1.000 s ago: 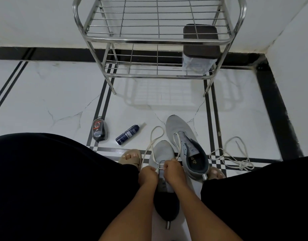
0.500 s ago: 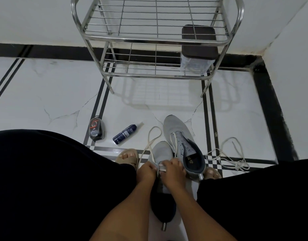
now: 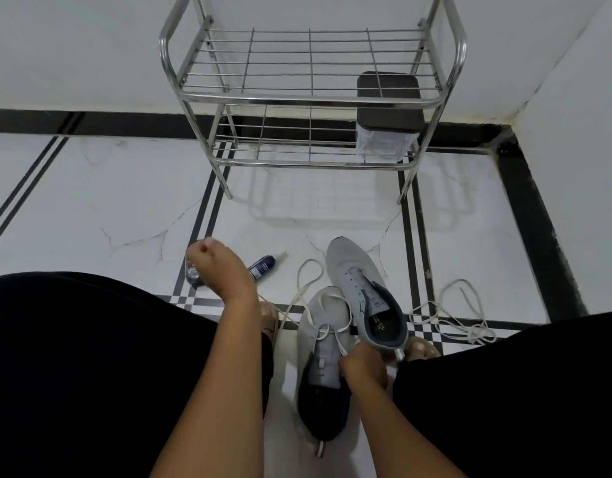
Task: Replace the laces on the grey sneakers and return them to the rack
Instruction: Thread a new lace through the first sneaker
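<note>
Home interior, likely entry corner. White marble-look tiled floor (image 3: 91, 201) with black inlaid border stripes, hairline cracks. Plain white walls (image 3: 73, 46) meeting at corner, black skirting. Two-tier chrome wire shoe rack (image 3: 311, 101) against wall; clear plastic box with dark brown lid (image 3: 387, 112) on lower shelf.

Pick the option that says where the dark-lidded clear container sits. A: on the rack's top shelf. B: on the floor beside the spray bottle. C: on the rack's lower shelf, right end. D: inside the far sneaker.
C: the container stands on the lower shelf at the right end of the rack, seen through the top shelf's wires.
</note>
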